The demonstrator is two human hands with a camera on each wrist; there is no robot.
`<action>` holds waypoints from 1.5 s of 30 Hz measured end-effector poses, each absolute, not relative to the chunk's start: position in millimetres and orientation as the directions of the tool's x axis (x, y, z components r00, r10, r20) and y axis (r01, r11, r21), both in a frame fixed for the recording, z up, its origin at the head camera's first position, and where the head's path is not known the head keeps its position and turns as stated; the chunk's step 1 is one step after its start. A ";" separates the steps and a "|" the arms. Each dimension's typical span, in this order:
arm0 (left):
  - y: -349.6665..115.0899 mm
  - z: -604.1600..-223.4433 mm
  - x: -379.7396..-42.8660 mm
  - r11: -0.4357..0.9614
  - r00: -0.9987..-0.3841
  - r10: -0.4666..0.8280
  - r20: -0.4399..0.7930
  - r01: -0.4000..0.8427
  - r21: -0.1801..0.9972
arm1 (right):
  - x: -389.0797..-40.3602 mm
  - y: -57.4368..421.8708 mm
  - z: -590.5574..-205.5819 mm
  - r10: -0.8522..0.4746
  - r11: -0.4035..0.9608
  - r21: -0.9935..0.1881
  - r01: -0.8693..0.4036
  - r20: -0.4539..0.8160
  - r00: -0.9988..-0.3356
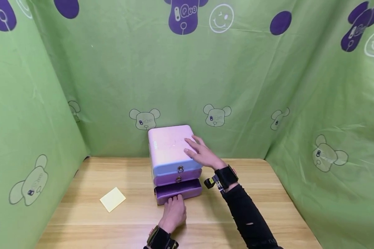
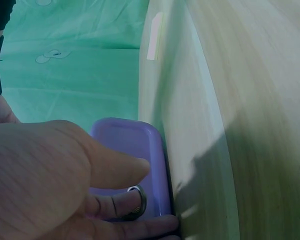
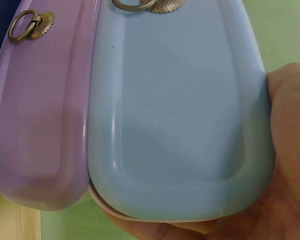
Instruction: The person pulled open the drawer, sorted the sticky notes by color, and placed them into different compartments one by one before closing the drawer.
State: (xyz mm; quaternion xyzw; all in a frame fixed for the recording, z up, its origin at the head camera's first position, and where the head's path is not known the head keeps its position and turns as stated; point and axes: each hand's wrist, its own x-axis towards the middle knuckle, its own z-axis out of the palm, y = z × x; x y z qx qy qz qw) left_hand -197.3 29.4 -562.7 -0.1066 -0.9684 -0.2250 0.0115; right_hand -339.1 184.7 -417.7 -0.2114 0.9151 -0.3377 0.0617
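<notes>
A small drawer box with a pink top (image 1: 169, 140) stands at the back of the table, its drawers stacked. The upper drawer has a light blue front (image 3: 180, 100) and the one below it a purple front (image 3: 45, 115). Pulled partway out, the bottom purple drawer (image 1: 191, 191) shows a dark inside. My left hand (image 1: 175, 212) is at that drawer's front, a finger hooked through its metal ring pull (image 2: 143, 202). With fingers spread, my right hand (image 1: 205, 156) rests over the box's right top edge and side.
A pale yellow paper pad (image 1: 113, 199) lies on the wooden table (image 1: 127, 224), left of the box. Green printed cloth (image 1: 112, 69) hangs behind the table and along both sides. Each wrist wears a black strap, the right one (image 1: 226, 176) beside the box.
</notes>
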 end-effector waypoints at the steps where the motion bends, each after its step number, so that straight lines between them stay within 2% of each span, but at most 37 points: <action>1: 29.5 -562.0 -195.9 0.876 -0.978 0.201 0.063 0.208 0.435 | -338.8 184.6 -417.6 -0.429 0.681 -0.645 -0.346 0.030 -0.903; 15: 34.3 -553.8 -178.6 0.868 -0.978 0.209 -0.017 0.177 0.464 | -340.4 185.2 -418.6 -0.420 0.694 -0.639 -0.332 0.016 -0.908; 39: 45.4 -543.0 -153.1 0.894 -0.978 0.172 -0.114 0.107 0.436 | -337.8 186.5 -418.5 -0.431 0.682 -0.649 -0.338 0.016 -0.902; 45: 40.7 -538.0 -153.2 0.886 -0.972 0.207 -0.113 0.137 0.443 | -339.2 185.9 -419.1 -0.428 0.686 -0.645 -0.336 0.016 -0.903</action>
